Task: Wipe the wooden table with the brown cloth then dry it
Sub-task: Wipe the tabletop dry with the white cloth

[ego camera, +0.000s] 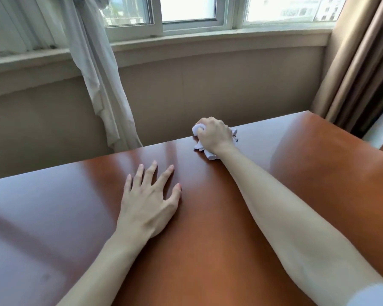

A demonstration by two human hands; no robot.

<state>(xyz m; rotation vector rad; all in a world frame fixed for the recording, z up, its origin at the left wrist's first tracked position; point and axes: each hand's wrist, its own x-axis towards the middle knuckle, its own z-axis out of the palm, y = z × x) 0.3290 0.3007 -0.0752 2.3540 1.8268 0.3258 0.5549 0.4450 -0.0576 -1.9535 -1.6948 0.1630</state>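
Grip: my right hand (215,134) is curled tight round a crumpled white cloth (200,146), bunched under the palm, with folds spilling out at the thumb side and at the wrist.

Cloth colour: it looks white or pale lilac, not brown; I see no brown cloth anywhere, so I judge this is the drying cloth and the drying step is in hand.

Cloth on table: the wad is pressed down onto the glossy reddish-brown wooden table (208,239), right at its far edge.

Which way the work lies: nearly all of the tabletop lies towards me and to either side of the wad; beyond it there is only the edge and the beige wall. The coming stroke, as I judge it, must pull back towards my body or sweep sideways along the edge.

Long axis: the table's far edge runs left to right, rising towards the right.

Other hand: my left hand (148,195) lies flat on the wood, fingers spread and straight, holding nothing, nearer to me and to the left of the cloth, well apart from it.

Nearer arm: the right arm is stretched far out; the left only braces.

Surroundings: a white sheer curtain (97,85) hangs left, a brown heavy curtain (358,62) right, beneath a window.

Writing: none that I can read.
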